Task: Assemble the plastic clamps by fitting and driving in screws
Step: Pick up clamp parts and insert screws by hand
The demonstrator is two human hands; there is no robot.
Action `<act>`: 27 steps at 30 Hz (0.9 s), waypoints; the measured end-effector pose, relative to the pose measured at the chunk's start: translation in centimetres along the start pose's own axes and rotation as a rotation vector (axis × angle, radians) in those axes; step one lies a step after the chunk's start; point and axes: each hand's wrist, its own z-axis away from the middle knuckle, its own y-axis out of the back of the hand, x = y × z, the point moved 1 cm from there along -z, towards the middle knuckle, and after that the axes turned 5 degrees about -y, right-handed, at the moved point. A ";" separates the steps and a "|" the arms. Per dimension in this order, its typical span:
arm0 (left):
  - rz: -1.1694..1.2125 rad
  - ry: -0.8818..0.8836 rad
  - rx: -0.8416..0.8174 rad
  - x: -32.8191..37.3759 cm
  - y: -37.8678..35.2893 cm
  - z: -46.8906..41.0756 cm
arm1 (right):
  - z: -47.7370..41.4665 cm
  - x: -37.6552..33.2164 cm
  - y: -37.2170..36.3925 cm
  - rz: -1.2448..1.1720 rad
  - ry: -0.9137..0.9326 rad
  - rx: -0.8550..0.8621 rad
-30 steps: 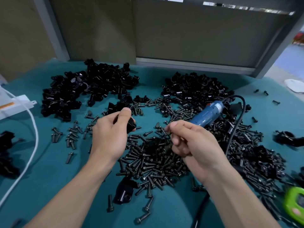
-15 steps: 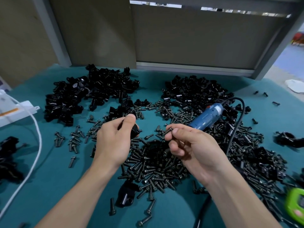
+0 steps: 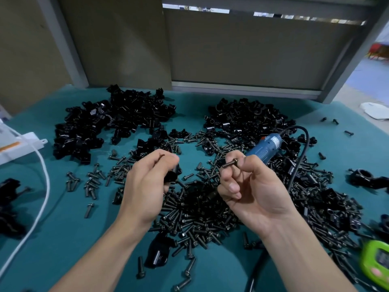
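My right hand is pinching one screw by its head between thumb and forefinger, shank pointing toward my left hand, which is gripping a black clamp piece, mostly hidden under its fingers. Screw tip and clamp are sitting near each other, apart. Risk: I am judging that a skewed entry would be levering the screw loose into the screw pile beneath both hands.
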 end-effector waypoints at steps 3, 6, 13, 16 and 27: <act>0.125 0.017 -0.070 0.1 -0.2 0.1 | 0.0 -0.1 0.2 0.028 -0.027 -0.032; 0.086 0.024 -0.094 0.1 -0.6 0.4 | 0.0 0.1 0.3 0.087 -0.072 -0.049; 0.151 -0.021 -0.183 0.4 -1.0 0.2 | -0.1 0.6 -0.1 0.333 -0.013 0.065; 0.242 0.011 -0.211 0.7 -1.0 0.2 | 0.0 0.7 -0.4 0.398 0.062 0.108; 0.505 0.166 -0.266 1.3 -0.9 0.2 | 0.2 0.6 -0.5 0.473 0.234 0.139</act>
